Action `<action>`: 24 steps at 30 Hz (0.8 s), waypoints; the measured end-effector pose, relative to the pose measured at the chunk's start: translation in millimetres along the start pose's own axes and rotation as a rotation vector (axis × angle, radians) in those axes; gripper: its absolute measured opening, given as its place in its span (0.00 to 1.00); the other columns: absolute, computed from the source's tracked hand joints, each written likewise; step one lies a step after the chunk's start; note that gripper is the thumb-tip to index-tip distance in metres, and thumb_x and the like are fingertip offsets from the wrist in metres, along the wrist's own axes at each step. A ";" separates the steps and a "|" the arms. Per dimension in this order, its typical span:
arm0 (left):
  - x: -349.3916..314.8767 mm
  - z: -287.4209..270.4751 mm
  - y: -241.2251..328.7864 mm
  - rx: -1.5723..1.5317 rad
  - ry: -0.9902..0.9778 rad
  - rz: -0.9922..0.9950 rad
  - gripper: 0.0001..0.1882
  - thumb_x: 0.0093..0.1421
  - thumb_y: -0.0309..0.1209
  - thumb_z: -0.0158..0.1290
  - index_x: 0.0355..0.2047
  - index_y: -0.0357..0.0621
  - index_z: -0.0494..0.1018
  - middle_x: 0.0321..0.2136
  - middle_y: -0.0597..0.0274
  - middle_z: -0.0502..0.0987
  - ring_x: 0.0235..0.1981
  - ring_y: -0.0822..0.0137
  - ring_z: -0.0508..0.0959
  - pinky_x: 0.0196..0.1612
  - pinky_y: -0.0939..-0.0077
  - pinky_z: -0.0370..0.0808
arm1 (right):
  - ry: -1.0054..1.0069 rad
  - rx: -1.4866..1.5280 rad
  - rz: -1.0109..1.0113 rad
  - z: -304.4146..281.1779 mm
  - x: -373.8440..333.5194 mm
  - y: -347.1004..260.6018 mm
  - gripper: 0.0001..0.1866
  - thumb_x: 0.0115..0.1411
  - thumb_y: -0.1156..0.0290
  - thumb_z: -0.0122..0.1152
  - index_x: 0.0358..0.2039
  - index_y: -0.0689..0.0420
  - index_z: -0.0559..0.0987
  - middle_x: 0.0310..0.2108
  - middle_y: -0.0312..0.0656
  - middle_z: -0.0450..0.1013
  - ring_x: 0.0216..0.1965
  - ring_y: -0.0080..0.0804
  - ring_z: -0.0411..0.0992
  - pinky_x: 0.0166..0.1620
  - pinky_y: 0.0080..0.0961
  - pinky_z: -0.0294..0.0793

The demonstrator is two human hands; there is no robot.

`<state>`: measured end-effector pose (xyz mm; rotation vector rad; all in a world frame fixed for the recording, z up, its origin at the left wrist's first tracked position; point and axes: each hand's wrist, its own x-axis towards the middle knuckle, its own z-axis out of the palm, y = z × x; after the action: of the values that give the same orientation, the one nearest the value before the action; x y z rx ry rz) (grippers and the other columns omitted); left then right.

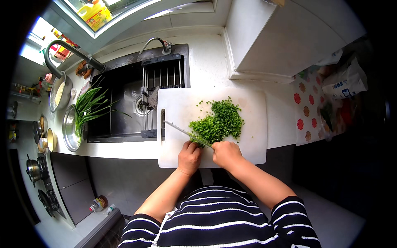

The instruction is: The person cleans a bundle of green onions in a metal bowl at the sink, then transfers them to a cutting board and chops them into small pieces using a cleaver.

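My right hand [226,154] is closed round the handle of a kitchen knife [178,128]. Its blade points to the far left and lies low along the near edge of a heap of chopped garlic chives [225,120]. Beside the blade, my left hand [190,158] has its fingers curled down on the board, with green showing at the fingertips; the part under the fingers is hidden. Both hands are at the near side of a white cutting board [252,103], where the chopped greens cover the middle.
Left of the board is a dark sink [124,97] with a drying rack [163,76] and a curved faucet [58,43]. A metal bowl [68,132] holds long whole garlic chives [89,105]. Farther back stands another bowl [55,97]. A flowered cloth [305,109] lies at the right.
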<state>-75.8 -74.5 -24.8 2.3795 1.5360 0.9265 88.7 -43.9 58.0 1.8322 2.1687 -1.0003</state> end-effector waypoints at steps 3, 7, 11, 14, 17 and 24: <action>1.5 -0.3 2.7 -0.001 0.001 -0.022 0.05 0.43 0.23 0.55 0.23 0.44 0.73 0.29 0.60 0.74 0.37 0.56 0.75 0.35 0.68 0.76 | -0.076 -0.039 0.003 -10.7 -13.7 -3.0 0.10 0.49 0.73 0.54 0.31 0.57 0.81 0.30 0.52 0.78 0.34 0.51 0.77 0.40 0.42 0.77; 1.5 -1.6 3.7 0.002 -0.010 -0.025 0.05 0.43 0.23 0.55 0.23 0.44 0.73 0.29 0.60 0.74 0.36 0.56 0.74 0.34 0.68 0.76 | -0.110 -0.065 0.025 -12.6 -15.2 -2.2 0.09 0.49 0.73 0.55 0.30 0.58 0.81 0.31 0.51 0.78 0.36 0.50 0.77 0.41 0.42 0.77; 3.7 -1.8 3.4 -0.011 0.022 -0.013 0.05 0.43 0.23 0.55 0.24 0.44 0.74 0.29 0.60 0.74 0.35 0.56 0.74 0.34 0.68 0.76 | -0.165 -0.097 0.023 -17.5 -15.4 -1.4 0.09 0.49 0.73 0.56 0.29 0.59 0.81 0.32 0.52 0.78 0.37 0.50 0.77 0.41 0.42 0.77; 1.7 -2.8 3.1 -0.008 -0.007 -0.032 0.05 0.43 0.23 0.54 0.24 0.43 0.74 0.29 0.60 0.74 0.36 0.56 0.75 0.34 0.68 0.76 | -0.199 -0.117 0.033 -22.9 -12.1 -6.8 0.09 0.48 0.74 0.56 0.29 0.59 0.82 0.32 0.53 0.78 0.37 0.51 0.77 0.41 0.42 0.77; 0.4 -0.5 1.4 -0.007 0.006 -0.030 0.05 0.43 0.23 0.54 0.24 0.43 0.74 0.29 0.60 0.74 0.36 0.56 0.75 0.35 0.69 0.76 | -0.214 -0.119 0.038 -19.1 -1.4 -13.9 0.09 0.48 0.75 0.57 0.29 0.60 0.82 0.32 0.53 0.78 0.37 0.52 0.77 0.41 0.43 0.77; -3.1 5.0 1.0 -0.053 0.009 -0.027 0.06 0.42 0.23 0.58 0.22 0.45 0.72 0.29 0.59 0.74 0.36 0.54 0.74 0.35 0.67 0.76 | -0.111 -0.088 0.024 13.4 19.6 -11.3 0.08 0.46 0.72 0.57 0.26 0.60 0.81 0.28 0.54 0.77 0.32 0.53 0.77 0.38 0.43 0.78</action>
<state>-73.0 -76.8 -29.6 2.3157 1.5239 0.9606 69.1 -35.5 42.4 1.7176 2.0868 -0.9616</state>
